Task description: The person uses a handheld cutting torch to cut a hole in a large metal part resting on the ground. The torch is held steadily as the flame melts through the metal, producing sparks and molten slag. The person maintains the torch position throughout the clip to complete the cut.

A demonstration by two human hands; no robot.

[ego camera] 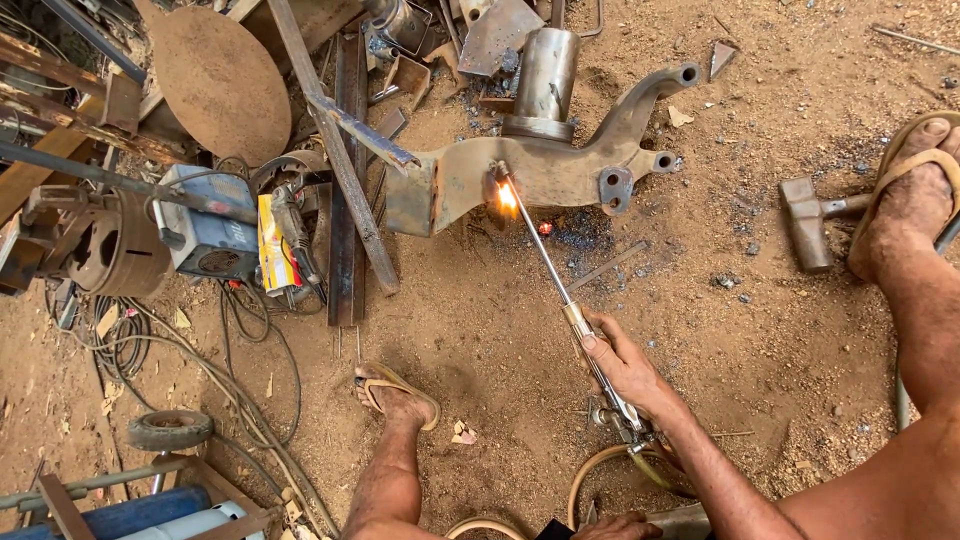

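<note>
- Right hand [625, 372] is clenched around the brass-and-steel handle of a long, thin metal cutting torch [560, 290], thumb laid along the shaft; the torch slants up and to the left across the bare dirt floor [760, 340].
- Left hand [615, 527] shows only partly at the bottom edge of the view, beside a curved tan hose [585, 480]; whether it grips anything cannot be told.
- Far left on the floor, a small blue-grey box-shaped welding machine [205, 235] sits among dark cables [120, 340], with a yellow packet [272, 255] leaning just beside it.
- Rusty flat steel bars [345, 170] lie lengthwise just right of the machine.
- Near the bottom centre, the person's left foot in a tan flip-flop sandal [395, 390] rests on the dirt.
- At the centre, near the top, a large rusty steel bracket with a curved arm and an upright cylinder [540, 165] lies on the floor; the torch tip touches its lower edge, where a bright orange flame [506, 197] glows.
- Right of the bracket, well apart from it, a heavy rusty steel hammer head [803, 222] lies on the dirt.
- At the right edge, the right foot in a second tan sandal [905, 190] rests next to the hammer.
</note>
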